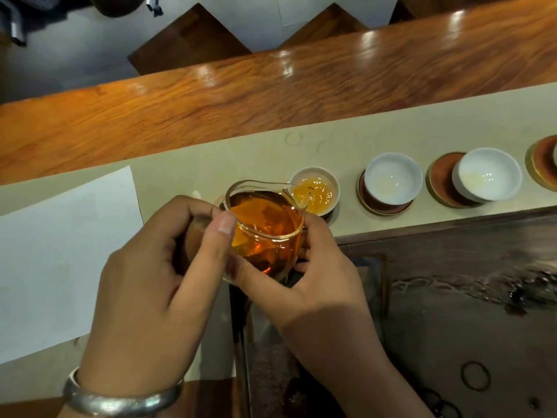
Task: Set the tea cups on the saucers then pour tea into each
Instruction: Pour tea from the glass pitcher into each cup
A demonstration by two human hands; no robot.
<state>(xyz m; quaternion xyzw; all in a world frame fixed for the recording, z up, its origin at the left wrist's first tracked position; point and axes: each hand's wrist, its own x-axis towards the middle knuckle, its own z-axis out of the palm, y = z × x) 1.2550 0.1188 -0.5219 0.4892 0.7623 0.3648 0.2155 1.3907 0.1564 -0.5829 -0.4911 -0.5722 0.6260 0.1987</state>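
Observation:
A glass pitcher [265, 227] of amber tea is tilted, its spout over the nearest white cup [315, 188], which holds tea. My left hand [156, 285] grips the pitcher's left side, thumb on the rim. My right hand [313, 276] cradles its right side and base. Two empty white cups stand to the right: the middle cup [391, 179] sits on a brown saucer [379, 208], the far cup [486, 175] rests off-centre on another saucer [441, 179]. A further saucer [541, 164] is cut off by the right edge.
A beige runner [241, 158] lies along the wooden counter [211, 95]. A white sheet of paper [60, 260] lies at the left. A dark stone tea tray [467, 282] fills the lower right. Dark wooden stools [193, 37] stand beyond the counter.

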